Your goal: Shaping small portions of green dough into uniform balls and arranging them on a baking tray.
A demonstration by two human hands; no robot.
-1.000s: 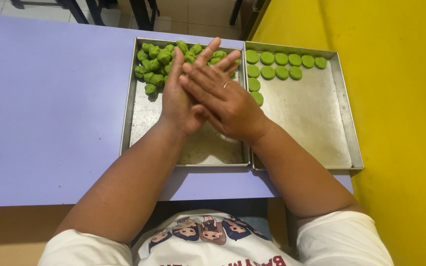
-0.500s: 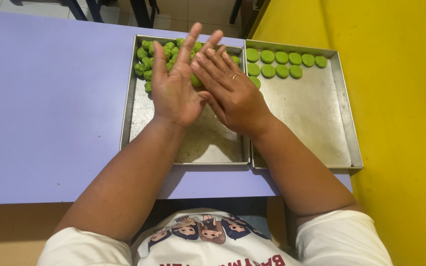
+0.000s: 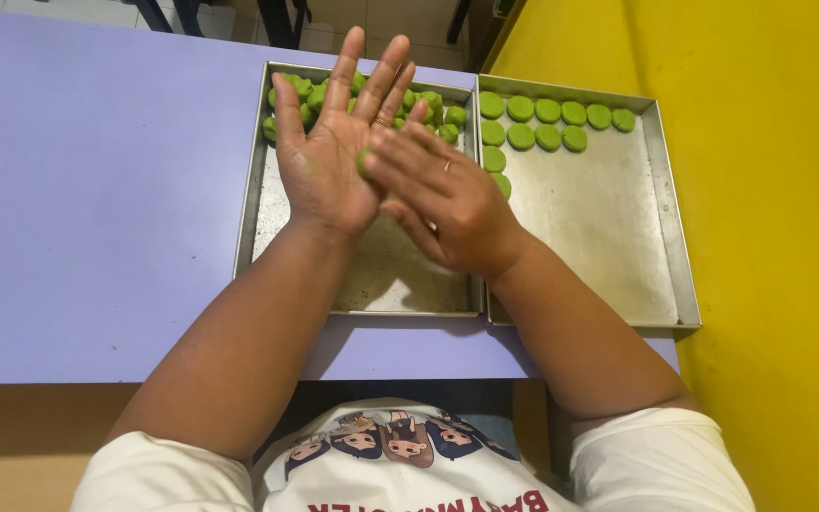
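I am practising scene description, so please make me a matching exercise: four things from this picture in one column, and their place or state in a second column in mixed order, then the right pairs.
Things:
1. left tray
2. right tray
3. small dough piece
4. ring

Places or states:
A. on a finger of the right hand
B. holds flat green discs in neat rows
C. pressed between the left hand and the right hand
D. holds a loose heap of green lumps at its far end

Pairs: 1-D, 2-B, 3-C, 4-A
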